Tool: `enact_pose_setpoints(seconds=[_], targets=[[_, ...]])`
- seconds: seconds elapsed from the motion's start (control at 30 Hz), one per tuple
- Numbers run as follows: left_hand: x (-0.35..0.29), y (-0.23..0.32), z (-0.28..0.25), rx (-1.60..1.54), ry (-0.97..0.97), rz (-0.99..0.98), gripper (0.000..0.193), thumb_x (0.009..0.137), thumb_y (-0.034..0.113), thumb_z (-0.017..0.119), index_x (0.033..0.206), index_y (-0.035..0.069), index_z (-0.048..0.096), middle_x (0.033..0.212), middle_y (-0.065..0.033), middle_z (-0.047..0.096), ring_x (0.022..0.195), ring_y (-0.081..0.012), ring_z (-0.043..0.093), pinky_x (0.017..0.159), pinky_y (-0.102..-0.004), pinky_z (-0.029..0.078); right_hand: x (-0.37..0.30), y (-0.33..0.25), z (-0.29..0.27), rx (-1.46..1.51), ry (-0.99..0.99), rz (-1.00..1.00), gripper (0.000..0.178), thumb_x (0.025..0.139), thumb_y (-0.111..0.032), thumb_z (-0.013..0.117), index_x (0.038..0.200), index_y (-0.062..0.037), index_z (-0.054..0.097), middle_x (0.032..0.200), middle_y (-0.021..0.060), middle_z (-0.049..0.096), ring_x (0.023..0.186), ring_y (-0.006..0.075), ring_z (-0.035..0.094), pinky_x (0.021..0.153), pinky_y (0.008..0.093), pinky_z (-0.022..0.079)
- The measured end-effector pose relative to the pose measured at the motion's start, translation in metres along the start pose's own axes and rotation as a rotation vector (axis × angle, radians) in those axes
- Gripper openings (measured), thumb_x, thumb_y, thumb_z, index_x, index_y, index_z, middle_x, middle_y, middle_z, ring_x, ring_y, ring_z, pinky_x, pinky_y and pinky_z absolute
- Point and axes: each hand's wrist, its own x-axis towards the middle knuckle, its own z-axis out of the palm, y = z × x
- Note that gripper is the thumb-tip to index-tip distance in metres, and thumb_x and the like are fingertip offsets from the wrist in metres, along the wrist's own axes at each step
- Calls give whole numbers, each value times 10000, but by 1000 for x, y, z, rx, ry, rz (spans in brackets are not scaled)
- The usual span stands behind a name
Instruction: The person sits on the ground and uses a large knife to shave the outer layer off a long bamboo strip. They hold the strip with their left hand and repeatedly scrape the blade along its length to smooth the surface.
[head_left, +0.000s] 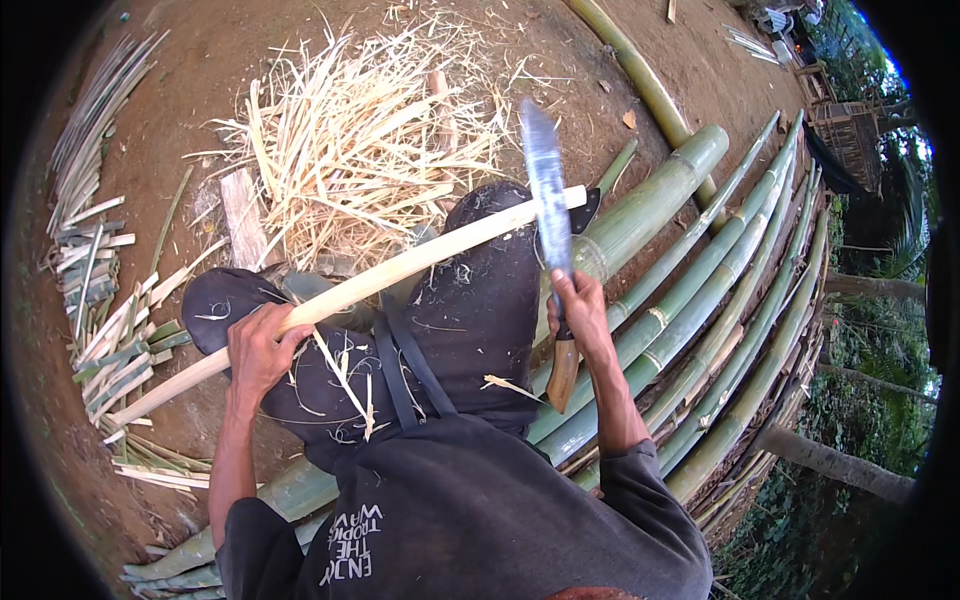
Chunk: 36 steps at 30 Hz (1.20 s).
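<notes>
A long pale bamboo strip (pixel 420 258) slants across my lap, from the ground at the left up to my right knee. My left hand (pixel 262 350) is closed round its lower part, near my left knee. In my right hand (pixel 582 312) is a machete (pixel 546 175) with a wooden handle, the fingers wrapped where blade and handle meet. Its blade, slightly blurred, points away from me and crosses over the strip near the far end. Whether the edge touches the strip I cannot tell. Thin shavings (pixel 350 385) lie on my dark trousers.
Beyond my knees lies a big heap of bamboo shavings (pixel 350 150) by a wood block (pixel 243 215). Split strips (pixel 120 345) are piled at the left. Thick green bamboo poles (pixel 690 270) lie along my right side, and some pass behind me. Trees stand at the far right.
</notes>
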Motion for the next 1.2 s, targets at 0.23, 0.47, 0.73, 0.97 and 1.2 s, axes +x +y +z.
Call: enact_pose_setpoints(seconds=[0.23,0.47,0.73,0.97,1.2], targets=[[2,-2,-1,-9,-27,-6,310,790,266,790,944,16,691,832,-129,681,763,-346,667,676,-418,510,0,9,-5,2,18,-4,296,1013,-300,575,880,-40,525,583,20,530,420,118,506,391,285,406],[4,3,-2,-7,-48,-14,270,793,226,778,938,16,690,839,-137,684,764,-351,669,676,-421,514,-11,1,5,-98,-110,1,307,1021,-315,558,903,-33,526,592,17,524,443,105,502,402,272,420],[4,3,0,-16,-46,-31,278,774,204,792,943,11,686,838,-139,684,757,-352,667,672,-419,511,-14,2,8,-6,-55,14,296,1013,-311,581,946,-24,562,593,8,542,440,93,511,397,264,399],[2,1,-1,-24,-64,-50,270,788,198,788,956,13,686,859,-145,689,775,-359,672,690,-419,519,-5,8,5,126,25,-9,287,1019,-309,565,995,-23,551,598,7,528,449,88,516,388,259,421],[7,4,-3,-52,-102,-59,236,811,180,766,958,9,699,870,-157,695,784,-366,676,697,-422,517,-37,-5,26,-64,-177,119,269,1018,-277,569,948,-18,551,594,15,521,450,107,502,396,289,388]])
